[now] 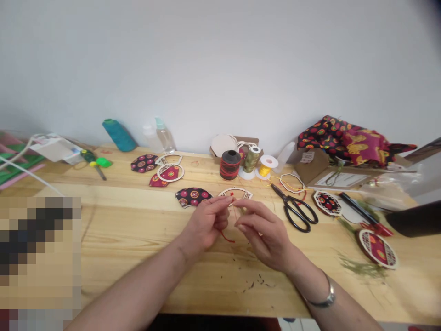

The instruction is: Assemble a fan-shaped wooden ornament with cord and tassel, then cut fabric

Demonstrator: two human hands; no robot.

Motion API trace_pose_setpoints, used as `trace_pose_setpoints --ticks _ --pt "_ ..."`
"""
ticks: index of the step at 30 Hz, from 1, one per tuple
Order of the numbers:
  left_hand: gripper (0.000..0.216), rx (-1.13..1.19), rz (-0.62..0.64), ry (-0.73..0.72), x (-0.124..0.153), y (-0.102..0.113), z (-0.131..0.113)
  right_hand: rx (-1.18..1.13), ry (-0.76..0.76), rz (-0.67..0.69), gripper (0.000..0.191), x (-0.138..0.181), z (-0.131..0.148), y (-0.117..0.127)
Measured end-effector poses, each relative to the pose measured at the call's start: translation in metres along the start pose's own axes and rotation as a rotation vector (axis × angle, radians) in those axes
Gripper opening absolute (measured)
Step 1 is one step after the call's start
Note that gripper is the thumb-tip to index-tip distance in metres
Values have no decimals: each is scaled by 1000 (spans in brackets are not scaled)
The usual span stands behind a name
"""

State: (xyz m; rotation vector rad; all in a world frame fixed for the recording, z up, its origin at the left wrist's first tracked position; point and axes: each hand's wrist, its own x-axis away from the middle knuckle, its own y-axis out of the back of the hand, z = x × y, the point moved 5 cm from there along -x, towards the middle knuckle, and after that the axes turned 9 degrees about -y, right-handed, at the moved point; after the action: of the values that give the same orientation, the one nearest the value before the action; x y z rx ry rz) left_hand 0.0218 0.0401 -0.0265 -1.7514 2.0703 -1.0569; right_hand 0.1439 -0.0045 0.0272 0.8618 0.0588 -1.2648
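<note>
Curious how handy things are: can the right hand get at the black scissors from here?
Probably yes: the scissors lie close by the right hand, with nothing visible between, though it's occupied at the red cord.

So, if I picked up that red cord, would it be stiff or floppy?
Probably floppy: the red cord bends into a curve at its loose end, below the left hand, instead of sticking out straight. It is likely very light too, since the strand looks so thin. Pushed, it would probably just buckle, being so slender.
</note>
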Motion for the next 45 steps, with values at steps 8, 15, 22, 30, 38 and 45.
trace_pose_setpoints --ticks 8,15,22,30,38,45 --pt "23 85 95 165 3 -3 11 -183 -77 158 18 -5 -1 -9" --pt "18 34 91 136 4 -4 12 -112 -49 160 20 -3 7 -11" --pt "19 -85 44 65 2 -3 5 -17 -2 175 20 -5 6 -14" --pt "19 -577 -8 -248 2 -1 -16 57 -6 130 12 -9 0 20" --pt "25 -511 -80 -241 -3 7 -15 977 -747 141 19 27 -71 92" --pt "24 -359 -43 -162 0 2 -15 1123 -827 247 24 48 -92 91"
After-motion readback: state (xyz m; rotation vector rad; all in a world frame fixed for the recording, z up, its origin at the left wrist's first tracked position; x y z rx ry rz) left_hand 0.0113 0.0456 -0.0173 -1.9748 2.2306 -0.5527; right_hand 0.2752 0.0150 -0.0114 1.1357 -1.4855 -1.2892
